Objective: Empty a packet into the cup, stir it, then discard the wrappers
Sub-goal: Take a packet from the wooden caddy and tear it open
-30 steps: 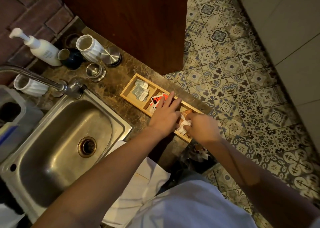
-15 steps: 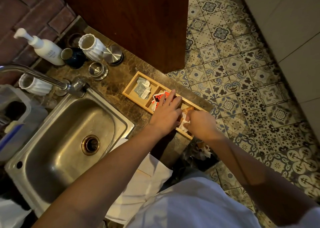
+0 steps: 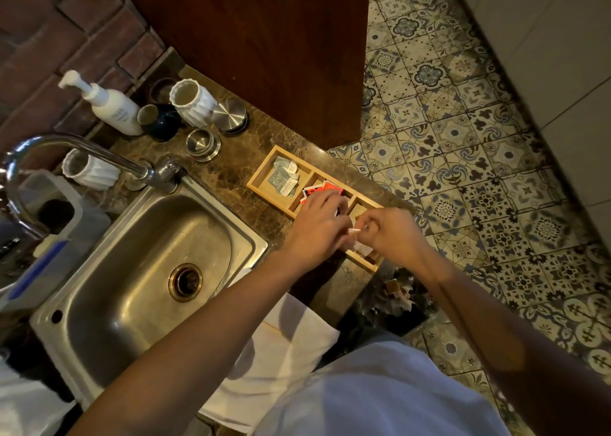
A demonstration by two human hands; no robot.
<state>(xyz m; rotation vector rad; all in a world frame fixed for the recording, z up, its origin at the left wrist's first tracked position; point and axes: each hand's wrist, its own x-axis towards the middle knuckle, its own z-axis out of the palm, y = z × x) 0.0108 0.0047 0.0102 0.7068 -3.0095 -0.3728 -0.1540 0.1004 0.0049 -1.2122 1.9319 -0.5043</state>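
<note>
A wooden tray (image 3: 261,174) with three compartments lies on the marble counter right of the sink. Its far compartment holds grey-green packets (image 3: 283,180), the middle one red and white packets (image 3: 322,188), and the near one white packets (image 3: 362,249). My left hand (image 3: 317,227) and my right hand (image 3: 391,229) meet over the near compartment. Both pinch a small white packet (image 3: 354,231) between the fingertips. A white ribbed cup (image 3: 193,103) stands upright at the back of the counter. Another white ribbed cup (image 3: 89,171) stands behind the tap.
A steel sink (image 3: 148,260) and curved tap (image 3: 82,148) fill the left. A pump bottle (image 3: 110,105), a dark cup (image 3: 162,121) and steel lids (image 3: 203,144) stand at the back. A bin with wrappers (image 3: 395,290) sits on the tiled floor below the tray. A white cloth (image 3: 284,346) hangs at the counter's front.
My left hand has drawn back from the middle compartment toward my right hand. Both hands have lifted a white packet slightly above the near compartment.
</note>
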